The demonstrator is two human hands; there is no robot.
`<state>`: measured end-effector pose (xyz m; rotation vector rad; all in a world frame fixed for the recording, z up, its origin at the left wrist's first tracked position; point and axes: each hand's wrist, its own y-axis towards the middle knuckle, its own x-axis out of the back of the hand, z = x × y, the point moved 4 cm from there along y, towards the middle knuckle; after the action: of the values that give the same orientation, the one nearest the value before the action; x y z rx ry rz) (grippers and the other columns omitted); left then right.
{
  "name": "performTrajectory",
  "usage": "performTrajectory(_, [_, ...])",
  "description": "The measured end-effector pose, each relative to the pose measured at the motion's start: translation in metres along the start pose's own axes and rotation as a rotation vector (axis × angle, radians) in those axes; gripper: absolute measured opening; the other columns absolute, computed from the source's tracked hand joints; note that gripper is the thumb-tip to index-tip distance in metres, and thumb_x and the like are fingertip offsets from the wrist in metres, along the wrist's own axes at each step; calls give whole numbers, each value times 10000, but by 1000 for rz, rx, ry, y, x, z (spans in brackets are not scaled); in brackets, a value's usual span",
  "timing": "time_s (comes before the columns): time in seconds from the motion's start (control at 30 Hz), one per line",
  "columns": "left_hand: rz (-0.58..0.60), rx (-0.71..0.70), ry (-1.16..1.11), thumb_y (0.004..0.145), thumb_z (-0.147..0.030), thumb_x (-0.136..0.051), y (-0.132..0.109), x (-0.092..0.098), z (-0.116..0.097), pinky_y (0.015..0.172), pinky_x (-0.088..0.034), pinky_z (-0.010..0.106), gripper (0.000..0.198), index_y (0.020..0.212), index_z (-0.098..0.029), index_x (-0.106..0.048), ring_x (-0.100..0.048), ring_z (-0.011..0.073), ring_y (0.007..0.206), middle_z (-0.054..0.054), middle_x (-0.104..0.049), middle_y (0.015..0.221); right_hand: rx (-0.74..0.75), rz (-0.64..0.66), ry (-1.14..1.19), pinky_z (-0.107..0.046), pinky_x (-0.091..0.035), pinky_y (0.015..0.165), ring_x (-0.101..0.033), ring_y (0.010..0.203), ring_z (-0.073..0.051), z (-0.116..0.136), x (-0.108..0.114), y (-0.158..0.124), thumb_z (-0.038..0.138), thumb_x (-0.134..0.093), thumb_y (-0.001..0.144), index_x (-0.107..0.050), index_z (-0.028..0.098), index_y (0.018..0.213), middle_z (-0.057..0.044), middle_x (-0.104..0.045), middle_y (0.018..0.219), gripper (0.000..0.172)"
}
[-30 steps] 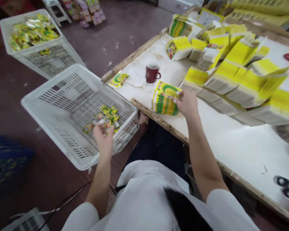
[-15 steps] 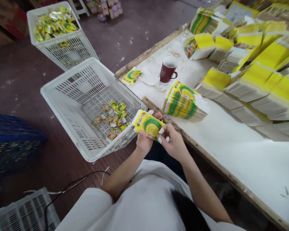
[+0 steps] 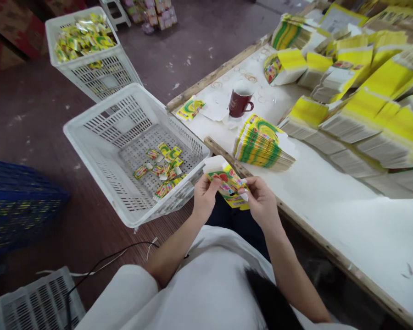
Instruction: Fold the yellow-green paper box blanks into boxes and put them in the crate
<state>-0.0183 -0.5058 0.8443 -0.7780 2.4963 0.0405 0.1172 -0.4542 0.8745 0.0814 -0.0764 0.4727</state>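
Note:
Both my hands hold one small yellow-and-green printed carton [image 3: 227, 183] over my lap, just below the table's wooden edge. My left hand [image 3: 203, 197] pinches its left side, and my right hand [image 3: 259, 201] grips its right side, fingers curled. The carton is partly opened, with a white flap sticking up. Just beyond it on the table lies a fanned stack of flat cartons [image 3: 261, 143]. To my left stands a white plastic crate [image 3: 99, 156] with several small yellow-green packets [image 3: 160, 167] on its bottom.
A dark red mug [image 3: 240, 101] stands on the white table [image 3: 330, 192]. Large piles of yellow flat cartons [image 3: 358, 91] cover the table's far right. A second white crate [image 3: 89, 50] full of packets sits further back. A blue crate [image 3: 17, 206] is at left; a cable [image 3: 103, 266] crosses the floor.
My left hand left the crate and my right hand left the stack; both came together at my lap holding one carton, which has gone from flat to partly opened.

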Motion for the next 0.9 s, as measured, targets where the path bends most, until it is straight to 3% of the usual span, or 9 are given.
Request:
performTrajectory(0.1, [43,33,70,769,-548,-779,3,6,-11,879,-558,361,374,886,-196,-729,-705,199,834,29,-761,869,123,-13,-150,-268,-509,672,-641,728,-147,10,19,2,161,-608,874,-640,233,914,10,-679,824,89])
performTrajectory(0.23, [278,-68,200,710,-739,-710,16,17,-48,1053,-481,454,742,1216,-198,-675,-664,302,1145,130,-708,1247,419,-9,-524,-320,-521,775,-638,848,-182,36,37,0,70,-551,905,-694,255,971,-21,-708,898,243])
performTrajectory(0.33, [524,-31,451,522,-699,-857,17,16,-61,1116,-412,505,1074,1411,-201,-514,-577,366,1277,182,-582,1424,617,155,-716,-325,-515,780,-597,852,-188,50,32,-4,60,-545,934,-722,264,975,-37,-718,896,273])
performTrajectory(0.43, [687,70,742,522,-512,-933,6,3,-50,1066,-449,498,1036,1404,-198,-491,-597,369,1234,170,-605,1376,695,247,-775,-338,-526,797,-594,860,-191,52,18,-9,67,-521,953,-725,275,1007,-45,-719,941,296])
performTrajectory(0.5, [620,78,815,641,-447,-876,-1,-5,-40,1000,-488,455,847,1361,-211,-497,-638,329,1145,123,-658,1268,690,123,-784,-351,-538,815,-612,896,-200,50,11,-13,81,-524,956,-716,289,1023,-51,-701,967,290])
performTrajectory(0.57, [460,53,805,702,-396,-828,-6,-8,-31,926,-510,399,718,1313,-223,-491,-662,284,1043,77,-679,1162,663,-101,-755,-351,-551,794,-634,904,-206,45,5,-20,90,-546,945,-700,308,1024,-49,-677,958,278])
performTrajectory(0.67, [281,27,726,696,-311,-813,-11,-8,-24,874,-514,352,713,1302,-221,-447,-662,249,978,49,-671,1098,608,-324,-625,-360,-573,792,-662,937,-214,33,-5,-31,106,-581,924,-647,326,1068,-52,-662,1010,271])
performTrajectory(0.83, [281,-64,737,684,-283,-829,-12,-5,-25,952,-498,385,895,1426,-218,-332,-642,282,1097,107,-632,1235,264,-406,-175,-425,-583,902,-655,1050,-230,14,-3,-25,352,-619,924,-459,288,1237,-102,-602,1188,357])
performTrajectory(0.9, [352,-101,799,707,-314,-816,-14,-7,-27,949,-502,397,867,1428,-231,-341,-645,288,1103,111,-629,1244,96,-331,-38,-403,-579,906,-656,1032,-224,11,2,-16,475,-647,891,-458,271,1222,-105,-611,1193,433])
